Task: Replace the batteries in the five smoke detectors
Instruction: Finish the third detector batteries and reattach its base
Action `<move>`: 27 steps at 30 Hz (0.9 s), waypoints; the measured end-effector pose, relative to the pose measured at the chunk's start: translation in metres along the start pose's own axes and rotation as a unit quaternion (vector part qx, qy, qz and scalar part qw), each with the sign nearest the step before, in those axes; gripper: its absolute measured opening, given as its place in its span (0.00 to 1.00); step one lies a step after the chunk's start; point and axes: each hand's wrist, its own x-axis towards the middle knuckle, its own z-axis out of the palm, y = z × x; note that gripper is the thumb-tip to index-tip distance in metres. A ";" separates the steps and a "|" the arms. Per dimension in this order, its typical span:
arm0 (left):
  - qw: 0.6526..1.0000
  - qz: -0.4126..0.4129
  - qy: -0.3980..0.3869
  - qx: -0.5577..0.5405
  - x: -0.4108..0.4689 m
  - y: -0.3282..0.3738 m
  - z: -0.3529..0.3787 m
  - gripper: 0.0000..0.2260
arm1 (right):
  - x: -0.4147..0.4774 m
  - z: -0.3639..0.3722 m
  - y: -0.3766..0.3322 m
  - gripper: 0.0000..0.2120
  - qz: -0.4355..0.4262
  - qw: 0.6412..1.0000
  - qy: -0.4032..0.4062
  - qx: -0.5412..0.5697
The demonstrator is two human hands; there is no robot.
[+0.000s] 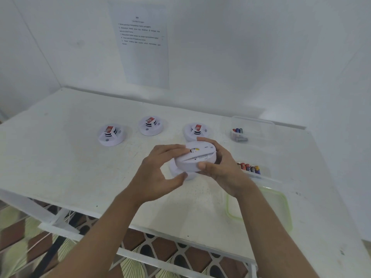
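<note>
I hold a white smoke detector upside down above the table's middle, its underside up and a yellow-tipped battery showing in the compartment. My right hand grips its right side. My left hand touches its left edge with the fingertips, thumb underneath. Another white detector lies on the table right below, mostly hidden. Three more detectors stand in a row behind, each with a red label on top.
A clear tub at the back right holds a few batteries. Closer, a row of several batteries lies in another clear tub. A green-rimmed lid rests near the right front. A printed sheet hangs on the wall.
</note>
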 end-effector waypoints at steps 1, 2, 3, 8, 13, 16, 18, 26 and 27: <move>0.999 0.007 0.019 0.026 0.000 -0.001 0.003 0.23 | 0.000 0.002 0.000 0.44 0.009 1.000 0.008 0.013; 0.998 0.008 0.035 0.043 0.000 -0.001 0.005 0.21 | 0.000 0.004 -0.001 0.44 0.017 0.999 0.017 0.023; 0.998 0.000 0.046 0.049 0.000 -0.002 0.006 0.20 | 0.000 0.007 -0.003 0.42 0.019 0.999 0.027 0.020; 0.986 -0.130 0.075 -0.070 0.001 0.004 0.008 0.12 | -0.002 0.015 -0.003 0.33 -0.025 0.990 0.065 -0.124; 0.947 -0.210 0.112 -0.214 0.007 0.006 0.004 0.15 | -0.006 0.020 -0.001 0.19 -0.033 0.975 0.080 -0.206; 0.929 -0.240 0.101 -0.262 0.010 0.005 0.003 0.18 | -0.009 0.025 0.000 0.22 -0.032 0.979 0.087 -0.181; 0.933 -0.241 0.070 -0.260 0.009 0.005 0.003 0.17 | -0.009 0.028 0.002 0.22 -0.045 0.977 0.106 -0.180; 0.941 -0.234 0.010 -0.244 0.000 0.004 0.006 0.36 | -0.009 0.032 0.008 0.24 -0.051 0.977 0.097 -0.184; 0.941 -0.233 0.017 -0.246 -0.001 0.002 0.006 0.36 | -0.009 0.032 0.007 0.25 -0.049 0.977 0.088 -0.187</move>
